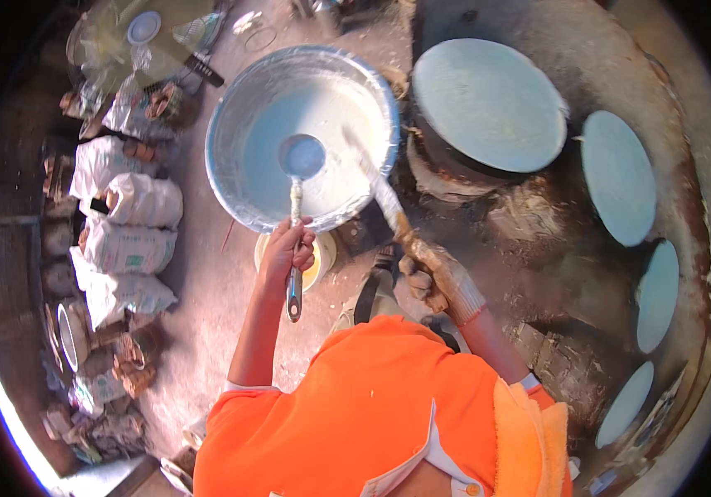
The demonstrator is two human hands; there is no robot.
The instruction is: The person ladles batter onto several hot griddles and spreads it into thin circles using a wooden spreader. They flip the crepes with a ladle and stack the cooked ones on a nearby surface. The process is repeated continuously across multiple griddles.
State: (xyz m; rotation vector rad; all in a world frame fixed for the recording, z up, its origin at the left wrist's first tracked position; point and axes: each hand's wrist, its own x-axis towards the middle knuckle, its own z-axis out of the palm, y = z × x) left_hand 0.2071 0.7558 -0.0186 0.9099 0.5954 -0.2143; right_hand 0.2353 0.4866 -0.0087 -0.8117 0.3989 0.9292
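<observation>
A wide basin (216, 157) with a pale blue rim holds white, creamy liquid. Bare and closed, my left hand (285, 251) grips the handle of a ladle (302, 156), whose round bowl lies in the basin over the liquid. My right hand (440, 283) wears a stained work glove, its fingers wrapped round the lower end of a long stick-like tool (387, 201) coated with white paste. The tool reaches over the basin's right side, and its far end is blurred, so its shape there cannot be made out. Partly under the basin stands a small tub (322, 263) with something yellow in it.
To the right of the basin, a large round pale disc (488, 103) sits on a dark-rimmed base. Several more pale discs, such as the nearest one (618, 178), curve along the right wall. Stuffed white sacks (132, 247) line the left side. Firewood-like pieces (558, 356) lie at right.
</observation>
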